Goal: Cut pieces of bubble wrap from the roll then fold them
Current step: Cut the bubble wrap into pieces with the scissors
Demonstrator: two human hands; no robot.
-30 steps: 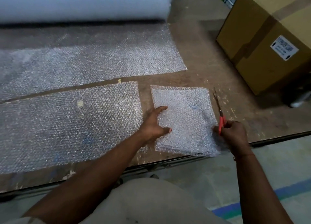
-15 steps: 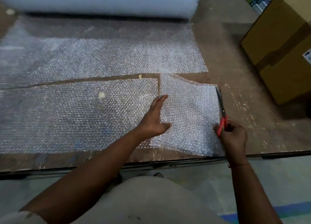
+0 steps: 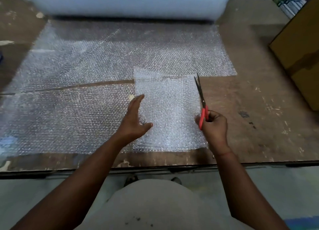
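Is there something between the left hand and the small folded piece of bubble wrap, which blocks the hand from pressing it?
Nothing visible blocks it. The left hand lies open at the left edge of the folded piece, thumb over it. The scissors, held by the right hand, stand along its right edge.

Bare brown wooden desk point(image 3: 255, 109) lies open right of the small folded bubble-wrap piece point(image 3: 169, 112), up to the tan cardboard box point(image 3: 300, 57) blocking the desk's right edge. The big white bubble-wrap roll point(image 3: 127, 1) walls off the far edge. Flat clear bubble-wrap sheets point(image 3: 69, 115) cover the left side, low and passable.
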